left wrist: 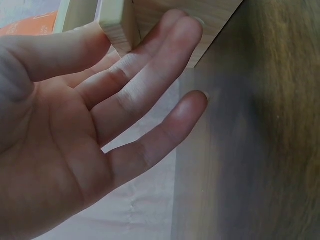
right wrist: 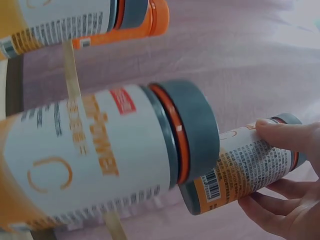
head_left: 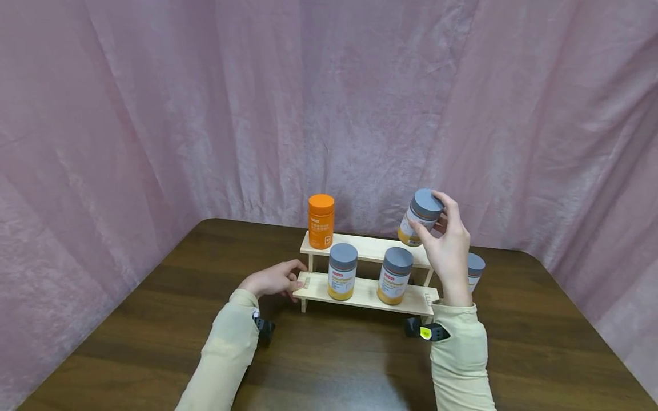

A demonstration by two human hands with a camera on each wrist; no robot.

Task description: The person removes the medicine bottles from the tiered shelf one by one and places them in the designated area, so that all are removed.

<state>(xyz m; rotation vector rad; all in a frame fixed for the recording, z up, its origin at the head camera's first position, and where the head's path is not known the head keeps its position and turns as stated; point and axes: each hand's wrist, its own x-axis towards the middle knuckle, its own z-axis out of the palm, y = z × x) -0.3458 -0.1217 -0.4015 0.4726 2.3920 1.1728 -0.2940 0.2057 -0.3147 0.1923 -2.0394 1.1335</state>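
My right hand (head_left: 448, 245) grips a supplement jar (right wrist: 250, 165) with a grey lid and a white and yellow label, tilted above the right part of the upper tier of a small two-step wooden rack (head_left: 367, 294). The thumb lies on its near side and the other fingers curl round behind. At the rack's left end, my left hand (head_left: 275, 279) pinches the lower step, thumb at its top edge and fingers beneath; the left wrist view shows the board end (left wrist: 117, 25) between them. Two more grey-lidded jars, a left one (head_left: 342, 273) and a right one (head_left: 394, 277), stand upright on the lower step.
An orange bottle (head_left: 321, 222) stands at the left end of the upper tier. Another grey-lidded jar (head_left: 475, 268) is partly hidden behind the right hand, right of the rack. The dark wooden table (head_left: 339, 365) backs onto a pink curtain (head_left: 360, 114).
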